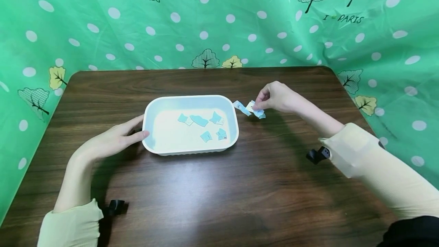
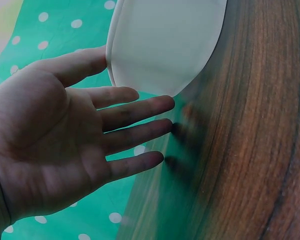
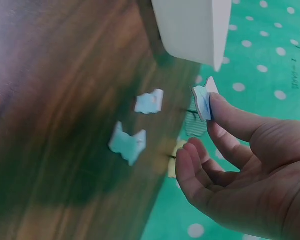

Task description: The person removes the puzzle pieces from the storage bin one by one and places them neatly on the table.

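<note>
A white plastic basin sits on the table with several torn scraps of blue-and-white paper inside. My left hand is at the basin's left end. In the left wrist view the thumb touches the rim, and the other fingers are spread nearly straight by the wall. Just right of the basin, my right hand pinches a small paper scrap between thumb and index finger, above the table. Two more blue scraps lie on the wood beneath it, one smaller and one jagged.
The dark wooden table spreads around the basin. A green polka-dot cloth hangs behind it and at the sides. Small black devices are attached at both sleeve cuffs.
</note>
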Tool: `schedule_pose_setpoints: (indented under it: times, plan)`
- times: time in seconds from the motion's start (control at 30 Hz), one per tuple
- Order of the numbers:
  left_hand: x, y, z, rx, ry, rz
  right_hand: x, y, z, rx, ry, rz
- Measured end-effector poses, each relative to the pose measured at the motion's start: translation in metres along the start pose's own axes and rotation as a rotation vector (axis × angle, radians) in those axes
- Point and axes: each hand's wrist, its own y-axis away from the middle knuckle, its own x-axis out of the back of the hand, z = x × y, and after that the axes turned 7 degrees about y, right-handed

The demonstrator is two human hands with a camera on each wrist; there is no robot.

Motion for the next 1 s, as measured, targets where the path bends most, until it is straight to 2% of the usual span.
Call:
schedule_pose_setpoints:
  times: [0.27, 0.57, 1.0]
  plan:
    - [0.002, 0.000, 0.000, 0.022, 0.028, -0.008, -0.024, -0.005, 0.003, 0.000, 0.021, -0.065]
    - [0.003, 0.000, 0.000, 0.045, 0.047, -0.012, -0.044, -0.008, 0.000, 0.011, 0.019, -0.103]
    - [0.003, 0.000, 0.000, 0.035, 0.050, -0.013, -0.060, -0.008, -0.006, 0.021, 0.008, -0.119]
